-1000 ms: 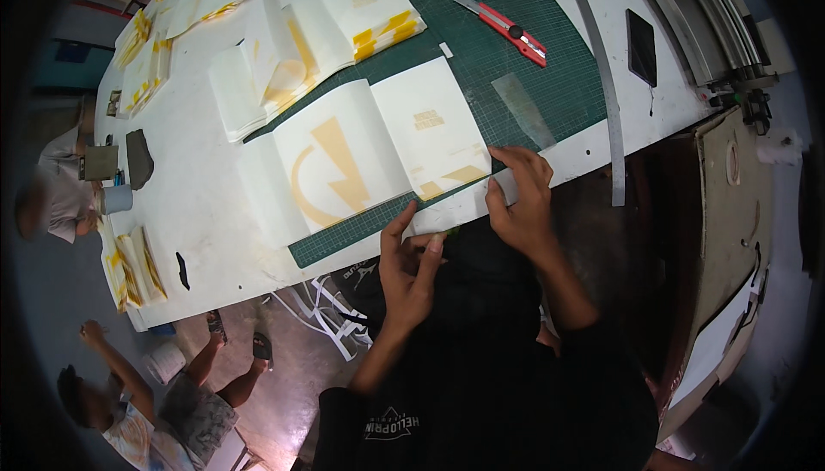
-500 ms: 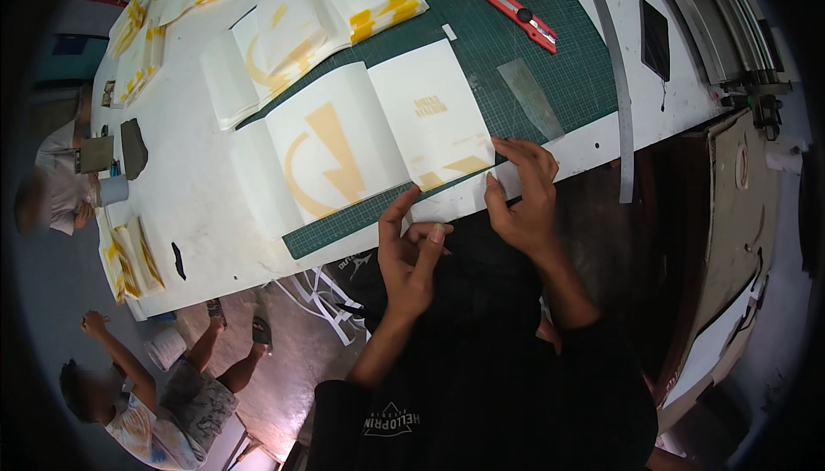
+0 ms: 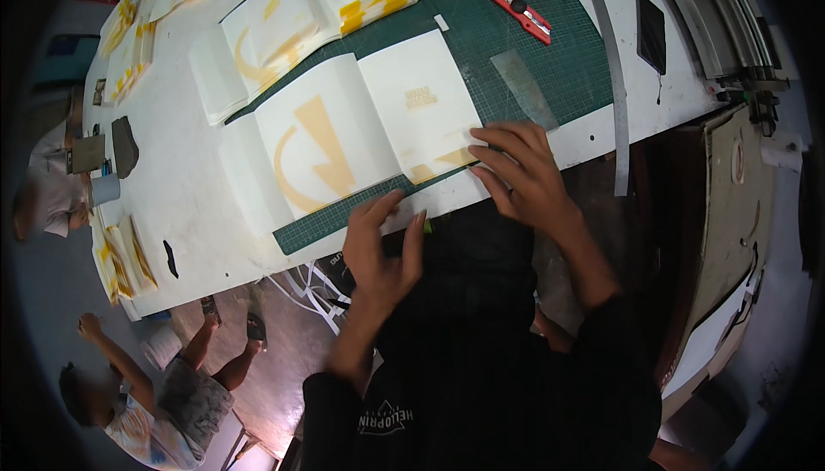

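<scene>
In front of me an unfolded white printed sheet (image 3: 339, 97), with pale yellow shapes and creased into panels, lies on a green cutting mat (image 3: 339, 222). My right hand (image 3: 526, 177) is at the sheet's near right corner. Its fingers are spread, and the fingertips cover or touch that corner; I cannot tell how firmly. By the table's front edge, my left hand (image 3: 374, 252) is just below the near edge of the sheet, thumb and forefinger apart, with nothing visible in it.
Behind the sheet lies a stack of similar sheets (image 3: 284, 28). A red utility knife (image 3: 507, 5), a clear plastic strip (image 3: 526, 91), a long metal strip (image 3: 617, 101) and a dark phone-like slab (image 3: 650, 33) are to the right. Another person (image 3: 163, 411) sits at lower left.
My left hand has moved left, away from the sheet's near corner, and its fingers have opened. The right hand has moved slightly farther over the right corner, fingers spreading. The view has shifted slightly.
</scene>
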The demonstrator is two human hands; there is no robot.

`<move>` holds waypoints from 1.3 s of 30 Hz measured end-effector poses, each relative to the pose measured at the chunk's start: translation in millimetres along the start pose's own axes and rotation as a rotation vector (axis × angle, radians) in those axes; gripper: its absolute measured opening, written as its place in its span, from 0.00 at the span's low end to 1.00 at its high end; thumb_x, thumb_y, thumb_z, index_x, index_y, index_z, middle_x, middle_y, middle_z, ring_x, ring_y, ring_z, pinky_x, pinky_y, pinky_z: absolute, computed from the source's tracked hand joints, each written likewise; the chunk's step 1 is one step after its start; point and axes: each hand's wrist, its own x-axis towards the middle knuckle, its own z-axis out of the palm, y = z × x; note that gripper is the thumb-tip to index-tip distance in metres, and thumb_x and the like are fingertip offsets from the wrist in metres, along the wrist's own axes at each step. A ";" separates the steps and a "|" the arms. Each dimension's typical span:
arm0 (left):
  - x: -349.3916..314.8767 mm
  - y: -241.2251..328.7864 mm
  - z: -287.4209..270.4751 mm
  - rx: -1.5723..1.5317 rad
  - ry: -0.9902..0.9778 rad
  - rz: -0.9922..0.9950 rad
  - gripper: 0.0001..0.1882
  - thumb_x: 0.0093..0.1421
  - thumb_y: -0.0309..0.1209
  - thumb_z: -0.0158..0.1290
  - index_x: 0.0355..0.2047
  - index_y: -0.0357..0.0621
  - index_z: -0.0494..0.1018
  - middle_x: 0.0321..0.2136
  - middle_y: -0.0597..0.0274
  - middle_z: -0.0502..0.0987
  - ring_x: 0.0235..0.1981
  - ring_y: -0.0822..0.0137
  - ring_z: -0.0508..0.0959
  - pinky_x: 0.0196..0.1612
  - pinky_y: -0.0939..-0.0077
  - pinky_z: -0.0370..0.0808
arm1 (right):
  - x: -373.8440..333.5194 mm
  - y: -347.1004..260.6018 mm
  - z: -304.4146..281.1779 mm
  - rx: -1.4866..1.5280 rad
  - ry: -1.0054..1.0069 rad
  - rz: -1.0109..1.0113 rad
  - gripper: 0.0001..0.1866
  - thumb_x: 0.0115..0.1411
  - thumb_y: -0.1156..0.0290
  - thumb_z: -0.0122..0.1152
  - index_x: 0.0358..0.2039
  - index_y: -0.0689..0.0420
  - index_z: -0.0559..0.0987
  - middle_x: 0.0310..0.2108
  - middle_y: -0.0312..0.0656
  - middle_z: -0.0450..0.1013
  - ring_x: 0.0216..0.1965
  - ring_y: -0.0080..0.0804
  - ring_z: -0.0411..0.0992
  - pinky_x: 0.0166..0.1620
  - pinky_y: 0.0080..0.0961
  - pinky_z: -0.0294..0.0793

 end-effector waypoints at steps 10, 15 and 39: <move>48.3 -27.4 -0.9 0.405 -0.296 0.365 0.17 0.57 0.28 0.67 0.47 0.41 0.83 0.50 0.58 0.83 0.57 0.56 0.79 0.63 0.53 0.72 | 19.7 12.9 3.4 -0.002 -0.149 -0.124 0.12 0.59 0.74 0.72 0.44 0.57 0.85 0.55 0.39 0.80 0.63 0.39 0.72 0.65 0.51 0.66; 47.2 -35.2 0.5 0.416 -0.291 0.375 0.14 0.58 0.29 0.67 0.45 0.41 0.84 0.50 0.58 0.83 0.57 0.57 0.80 0.63 0.53 0.73 | 18.4 12.4 4.1 -0.025 -0.159 -0.115 0.11 0.58 0.74 0.72 0.43 0.55 0.86 0.55 0.38 0.80 0.62 0.37 0.73 0.66 0.52 0.65; 47.2 -42.8 3.1 0.319 -0.261 0.317 0.16 0.57 0.28 0.68 0.47 0.44 0.83 0.49 0.56 0.82 0.53 0.54 0.81 0.62 0.49 0.72 | 20.8 13.5 2.5 -0.029 -0.156 -0.086 0.09 0.56 0.75 0.73 0.39 0.52 0.87 0.53 0.35 0.82 0.59 0.36 0.77 0.66 0.51 0.64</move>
